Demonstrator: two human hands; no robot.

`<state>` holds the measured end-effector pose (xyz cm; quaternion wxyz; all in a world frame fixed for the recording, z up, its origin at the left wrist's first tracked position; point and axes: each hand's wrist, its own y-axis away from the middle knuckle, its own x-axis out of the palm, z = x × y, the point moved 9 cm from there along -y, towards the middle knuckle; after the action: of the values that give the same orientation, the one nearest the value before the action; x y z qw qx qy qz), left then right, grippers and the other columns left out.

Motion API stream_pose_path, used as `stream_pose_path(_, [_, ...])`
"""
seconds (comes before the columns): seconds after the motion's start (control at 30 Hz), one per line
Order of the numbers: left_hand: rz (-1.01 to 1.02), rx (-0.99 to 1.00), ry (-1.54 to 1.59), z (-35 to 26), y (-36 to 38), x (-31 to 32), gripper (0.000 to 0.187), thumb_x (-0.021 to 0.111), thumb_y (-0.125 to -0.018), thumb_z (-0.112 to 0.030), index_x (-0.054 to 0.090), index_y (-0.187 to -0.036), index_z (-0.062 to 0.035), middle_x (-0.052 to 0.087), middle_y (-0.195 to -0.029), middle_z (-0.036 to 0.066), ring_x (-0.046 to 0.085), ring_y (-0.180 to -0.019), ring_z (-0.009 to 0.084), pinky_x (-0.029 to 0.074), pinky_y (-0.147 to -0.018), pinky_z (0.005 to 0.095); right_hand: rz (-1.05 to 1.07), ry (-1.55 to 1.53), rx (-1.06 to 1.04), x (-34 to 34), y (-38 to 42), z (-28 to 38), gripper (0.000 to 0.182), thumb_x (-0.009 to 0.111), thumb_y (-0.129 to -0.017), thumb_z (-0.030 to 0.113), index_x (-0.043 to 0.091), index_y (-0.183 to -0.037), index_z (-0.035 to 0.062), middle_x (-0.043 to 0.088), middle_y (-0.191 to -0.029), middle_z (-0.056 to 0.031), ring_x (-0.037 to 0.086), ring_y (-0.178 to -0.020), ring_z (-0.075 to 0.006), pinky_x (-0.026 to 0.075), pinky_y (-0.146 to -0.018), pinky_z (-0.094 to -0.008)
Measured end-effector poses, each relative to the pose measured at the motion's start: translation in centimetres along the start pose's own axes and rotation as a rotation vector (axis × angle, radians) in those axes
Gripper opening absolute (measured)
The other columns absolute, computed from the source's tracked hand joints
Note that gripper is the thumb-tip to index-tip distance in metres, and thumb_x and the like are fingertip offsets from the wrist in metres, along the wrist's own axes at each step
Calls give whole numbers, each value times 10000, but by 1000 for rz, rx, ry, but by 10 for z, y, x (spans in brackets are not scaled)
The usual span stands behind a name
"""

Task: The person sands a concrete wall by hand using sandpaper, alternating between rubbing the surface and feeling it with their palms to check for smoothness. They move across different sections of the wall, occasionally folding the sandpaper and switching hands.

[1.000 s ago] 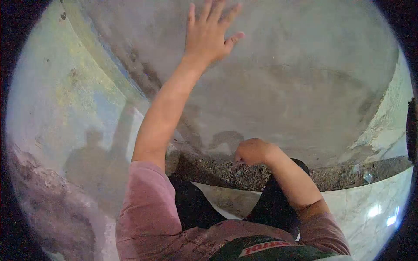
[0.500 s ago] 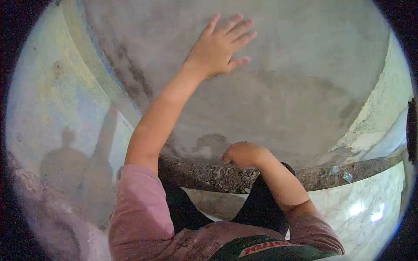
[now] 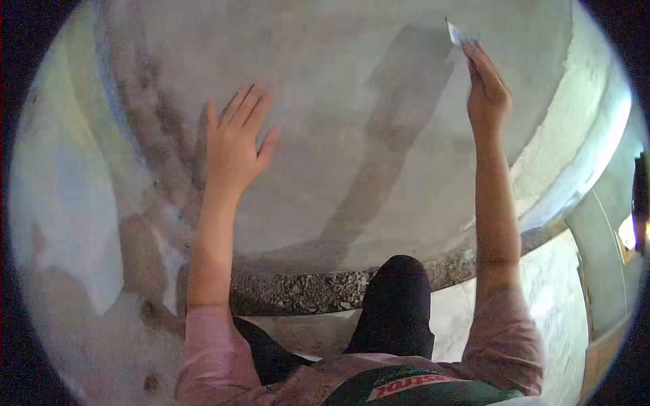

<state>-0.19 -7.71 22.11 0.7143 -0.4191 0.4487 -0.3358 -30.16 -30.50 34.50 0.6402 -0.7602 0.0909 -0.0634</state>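
My left hand [image 3: 237, 142] lies with fingers stretched out over the grey plastered wall [image 3: 298, 210], left of its middle, and holds nothing. Up at the right, my right hand [image 3: 489, 101] is closed on a thin, shiny metal scraper [image 3: 462, 34], seen almost edge-on beyond the fingertips. The scraper is close to the plaster, and a broad dark shadow of it and the arm falls to the left. Darker, rougher patches mark the left side of the plaster.
A strip of loose rubble [image 3: 298, 292] runs along the foot of the wall. Pale marble-look tiles [image 3: 548, 298] lie at the lower right. My dark-clad knee [image 3: 396, 304] rises before the rubble. Painted wall [image 3: 68, 203] adjoins at left.
My right hand has risen from the rubble strip to the upper right, bringing the scraper into view. My left hand has moved down and left across the plaster. The view has shifted.
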Motion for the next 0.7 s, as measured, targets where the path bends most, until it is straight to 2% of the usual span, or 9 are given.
stream_pose_path(0.17, [3, -19, 52, 7, 2, -1, 510, 620, -992, -360, 625, -1454, -142, 571, -1551, 62, 515, -1449, 270, 188, -1248, 655, 599, 189, -885, 104, 40, 99, 388, 665, -931, 129, 717, -1315, 143, 668, -1434, -37, 610, -1357, -240, 468, -1168, -467])
stream_pose_path(0.27, [19, -28, 104, 10, 3, -4, 502, 635, -983, -339, 640, -1434, -118, 574, -1548, 61, 516, -1448, 269, 191, -1245, 662, 544, 234, -942, 109, 6, 76, 452, 627, -933, 164, 674, -1376, 237, 620, -1495, 14, 592, -1371, -221, 453, -1183, -463])
stream_pose_path(0.3, [20, -23, 128, 9, 2, -3, 487, 641, -978, -327, 654, -1412, -106, 576, -1545, 61, 519, -1445, 266, 198, -1242, 663, 477, 352, -668, 113, -17, 29, 466, 623, -937, 160, 661, -1394, 247, 617, -1499, 12, 579, -1385, -235, 409, -1223, -480])
stream_pose_path(0.4, [50, -21, 155, 13, 3, -4, 471, 635, -984, -331, 663, -1394, -100, 556, -1564, 67, 509, -1455, 269, 202, -1235, 664, 281, 241, -630, 110, -14, 41, 484, 621, -945, 172, 640, -1420, 261, 609, -1511, 18, 583, -1381, -223, 401, -1224, -503])
stream_pose_path(0.43, [86, -18, 142, 15, 3, -1, 470, 623, -996, -346, 659, -1398, -106, 534, -1587, 73, 495, -1468, 276, 198, -1232, 662, 445, 255, -768, 111, 6, 85, 368, 652, -908, 112, 739, -1261, 173, 679, -1428, -9, 620, -1354, -220, 447, -1177, -497])
stream_pose_path(0.53, [90, -5, 149, 18, 3, -5, 456, 620, -998, -352, 669, -1377, -103, 527, -1593, 69, 490, -1472, 274, 192, -1239, 658, 577, 238, -885, 105, -12, 82, 371, 646, -904, 92, 740, -1255, 167, 684, -1419, -45, 627, -1346, -241, 455, -1166, -503])
stream_pose_path(0.57, [101, 4, 152, 16, 3, -5, 456, 620, -998, -352, 669, -1377, -103, 527, -1593, 69, 490, -1472, 274, 192, -1239, 658, 442, 423, -748, 105, -29, 44, 432, 626, -941, 139, 696, -1350, 260, 641, -1476, 30, 600, -1370, -199, 417, -1203, -526])
stream_pose_path(0.67, [117, -16, 164, 15, 0, -11, 448, 629, -995, -345, 670, -1374, -110, 519, -1600, 60, 485, -1476, 271, 183, -1247, 653, 232, 198, -562, 99, -31, 47, 375, 659, -903, 132, 731, -1266, 193, 686, -1419, 10, 604, -1373, -196, 427, -1192, -520])
stream_pose_path(0.7, [133, -21, 162, 17, 3, -7, 444, 632, -993, -342, 672, -1371, -113, 514, -1603, 57, 480, -1479, 273, 183, -1248, 654, 445, 120, -671, 113, -1, 70, 378, 677, -897, 113, 734, -1261, 201, 699, -1397, 42, 647, -1319, -200, 431, -1185, -519])
